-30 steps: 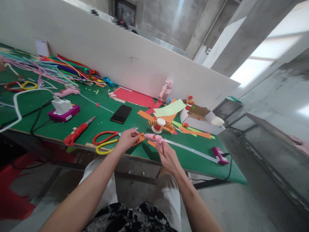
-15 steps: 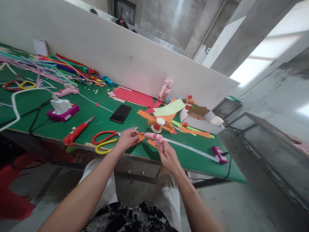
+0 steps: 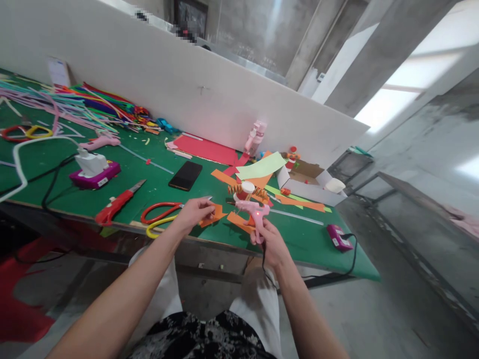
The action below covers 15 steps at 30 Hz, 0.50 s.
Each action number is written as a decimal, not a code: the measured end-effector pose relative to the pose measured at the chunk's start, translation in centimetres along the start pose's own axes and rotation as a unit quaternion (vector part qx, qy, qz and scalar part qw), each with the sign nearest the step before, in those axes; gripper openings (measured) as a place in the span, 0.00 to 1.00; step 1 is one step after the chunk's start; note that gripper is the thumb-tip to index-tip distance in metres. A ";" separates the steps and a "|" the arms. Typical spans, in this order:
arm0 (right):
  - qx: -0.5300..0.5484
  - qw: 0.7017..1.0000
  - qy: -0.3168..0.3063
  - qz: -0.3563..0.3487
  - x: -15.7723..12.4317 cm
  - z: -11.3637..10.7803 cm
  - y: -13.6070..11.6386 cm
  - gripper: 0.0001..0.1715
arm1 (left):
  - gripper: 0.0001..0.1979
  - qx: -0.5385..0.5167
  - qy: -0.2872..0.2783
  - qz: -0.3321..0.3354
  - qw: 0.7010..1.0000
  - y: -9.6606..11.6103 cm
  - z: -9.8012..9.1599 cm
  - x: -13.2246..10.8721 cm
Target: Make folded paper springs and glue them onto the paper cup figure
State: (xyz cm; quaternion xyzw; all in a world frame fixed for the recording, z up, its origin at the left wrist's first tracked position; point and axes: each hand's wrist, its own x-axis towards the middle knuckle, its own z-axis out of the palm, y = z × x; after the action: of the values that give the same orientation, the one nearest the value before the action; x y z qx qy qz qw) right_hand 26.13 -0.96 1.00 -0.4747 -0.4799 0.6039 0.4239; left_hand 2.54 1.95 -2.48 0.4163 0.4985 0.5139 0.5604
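My right hand [image 3: 272,242] grips the handle of a pink hot glue gun [image 3: 252,209]. Its nozzle points left, and a small red light glows on its body. A clear glue stick [image 3: 295,217] extends from its back. My left hand [image 3: 196,214] is closed in a pinch at a piece of orange paper [image 3: 214,217]; the fingers partly cover it. Another orange paper piece [image 3: 238,222] lies under the glue gun. Just behind the gun stands a small white-topped cup figure [image 3: 247,188] with folded orange paper arms, its lower part hidden.
Left of my hands lie scissors [image 3: 159,212], a red-handled cutter [image 3: 116,205] and a black phone [image 3: 185,175]. A white box [image 3: 310,188] stands at the right, near a purple power socket [image 3: 339,237]. Pipe cleaners [image 3: 75,107] are heaped at the far left, before the white partition [image 3: 209,75].
The glue gun has turned more side-on and its nozzle has drawn away from the orange paper at my left hand. My left hand has moved slightly left.
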 end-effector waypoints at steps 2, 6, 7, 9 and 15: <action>0.031 0.999 0.008 0.028 -0.2 -0.4 -0.1 0.21 | 0.13 -0.025 -0.007 -0.014 1.000 0.0 0.3 -0.3; 0.060 0.997 0.028 0.047 -1.1 -1.6 -0.2 0.20 | 0.16 -0.081 -0.026 -0.044 0.995 -0.3 1.6 -0.6; 0.054 0.997 0.032 0.050 -1.3 -2.0 -0.2 0.20 | 0.17 -0.094 -0.029 -0.050 0.994 -0.4 2.0 -0.7; 0.032 0.997 0.046 0.046 -1.8 -3.2 -0.2 0.17 | 0.17 -0.118 -0.033 -0.056 0.991 -0.4 2.5 -0.8; -0.171 0.964 0.202 0.006 -1.7 -8.7 0.2 0.09 | 0.17 -0.155 -0.020 -0.043 0.987 -0.5 3.0 -0.4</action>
State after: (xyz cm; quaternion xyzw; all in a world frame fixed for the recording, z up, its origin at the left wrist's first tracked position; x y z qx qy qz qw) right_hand 34.99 -1.04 0.31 -0.6554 -0.4774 0.4069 0.4208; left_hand 5.59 1.58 -2.42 0.3126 0.4188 0.5518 0.6499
